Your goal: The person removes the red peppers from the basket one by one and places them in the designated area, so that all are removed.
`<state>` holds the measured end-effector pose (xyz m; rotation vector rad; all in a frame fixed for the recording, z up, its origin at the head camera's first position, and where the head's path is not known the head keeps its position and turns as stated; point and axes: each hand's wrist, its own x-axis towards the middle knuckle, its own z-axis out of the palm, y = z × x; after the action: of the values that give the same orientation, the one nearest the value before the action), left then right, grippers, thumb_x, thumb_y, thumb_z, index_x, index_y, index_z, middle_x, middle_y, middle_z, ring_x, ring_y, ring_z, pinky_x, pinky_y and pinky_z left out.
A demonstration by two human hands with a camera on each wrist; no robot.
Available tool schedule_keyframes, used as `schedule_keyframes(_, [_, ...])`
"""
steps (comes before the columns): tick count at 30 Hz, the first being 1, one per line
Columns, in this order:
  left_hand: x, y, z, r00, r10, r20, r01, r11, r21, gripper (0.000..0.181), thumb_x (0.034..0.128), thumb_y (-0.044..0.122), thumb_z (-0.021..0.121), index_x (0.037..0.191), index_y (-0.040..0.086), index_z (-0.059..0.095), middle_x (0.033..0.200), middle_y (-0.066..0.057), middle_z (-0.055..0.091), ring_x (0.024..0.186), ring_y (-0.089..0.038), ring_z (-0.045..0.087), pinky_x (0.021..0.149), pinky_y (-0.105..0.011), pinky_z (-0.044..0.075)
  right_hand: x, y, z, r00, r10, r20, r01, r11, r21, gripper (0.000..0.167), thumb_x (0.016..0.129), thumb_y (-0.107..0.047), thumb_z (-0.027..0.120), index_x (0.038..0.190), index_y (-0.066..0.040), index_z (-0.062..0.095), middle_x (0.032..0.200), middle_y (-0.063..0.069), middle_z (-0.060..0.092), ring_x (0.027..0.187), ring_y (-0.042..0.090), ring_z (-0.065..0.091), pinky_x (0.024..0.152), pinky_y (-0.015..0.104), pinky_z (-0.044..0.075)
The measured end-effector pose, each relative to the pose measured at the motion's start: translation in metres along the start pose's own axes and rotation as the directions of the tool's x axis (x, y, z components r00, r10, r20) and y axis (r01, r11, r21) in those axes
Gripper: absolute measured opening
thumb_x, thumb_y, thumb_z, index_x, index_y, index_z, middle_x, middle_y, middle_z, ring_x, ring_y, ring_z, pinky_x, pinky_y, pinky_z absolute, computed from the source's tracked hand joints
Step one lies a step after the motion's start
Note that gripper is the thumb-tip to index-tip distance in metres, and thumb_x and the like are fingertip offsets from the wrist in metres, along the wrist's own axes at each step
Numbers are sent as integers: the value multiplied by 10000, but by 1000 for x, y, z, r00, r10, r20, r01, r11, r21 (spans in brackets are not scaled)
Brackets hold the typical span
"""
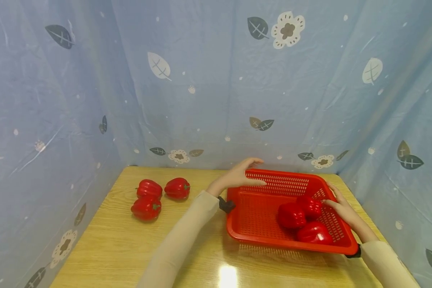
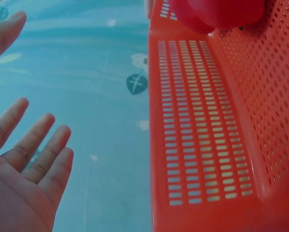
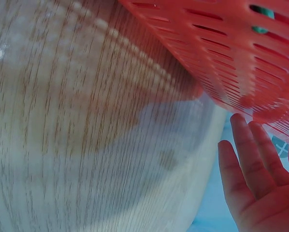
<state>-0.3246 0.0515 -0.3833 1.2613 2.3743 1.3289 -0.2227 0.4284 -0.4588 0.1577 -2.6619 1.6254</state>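
Observation:
A red plastic basket (image 1: 259, 204) with slotted walls stands at the right of the table. Three red bell peppers (image 1: 291, 215) lie in its right half. My left hand (image 1: 239, 176) is over the basket's back left corner, thumb and fingers spread wide and holding nothing. In the left wrist view, its fingers (image 2: 57, 174) are apart from the basket wall. At the right rim is my right hand (image 1: 342, 206), thumb over the inner side and fingers outside. Its fingers (image 3: 253, 159) look straight beside the slotted wall; whether they touch it, I cannot tell.
Three more red bell peppers (image 1: 146, 207) sit in a group on the left of the wooden table (image 1: 108, 248). Blue patterned curtains (image 1: 201, 100) close in the back and both sides, right up to the table's edges.

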Motion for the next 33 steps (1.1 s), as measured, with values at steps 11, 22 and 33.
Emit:
schedule_keyframes(11, [23, 11, 25, 992, 17, 123, -17, 1000, -3, 719, 784, 380, 726, 1381, 215, 362, 1398, 26, 404, 1263, -199, 417, 1042, -320, 367, 1, 2, 0, 1000, 0, 2, 0, 1000, 20, 698, 971, -86, 417, 1492, -135, -44, 1397, 364, 71, 749, 12, 604, 610, 283, 553])
schedule_keyframes(22, [35, 15, 56, 980, 0, 201, 0, 1000, 0, 753, 779, 399, 724, 1396, 187, 350, 1393, 31, 396, 1263, -182, 393, 1041, -300, 359, -1, 2, 0, 1000, 13, 8, -13, 998, 61, 695, 975, -92, 405, 1495, -177, -47, 1332, 380, 191, 744, 58, 627, 614, 307, 561])
schedule_keyframes(33, [48, 12, 83, 968, 12, 250, -26, 998, 51, 707, 784, 406, 717, 1368, 189, 382, 1371, 84, 403, 1255, -123, 399, 1032, -239, 355, -1, 1, 1, 1000, 6, 10, -7, 998, 58, 700, 971, -92, 412, 1492, -147, -51, 1314, 394, 216, 748, 44, 622, 616, 302, 559])
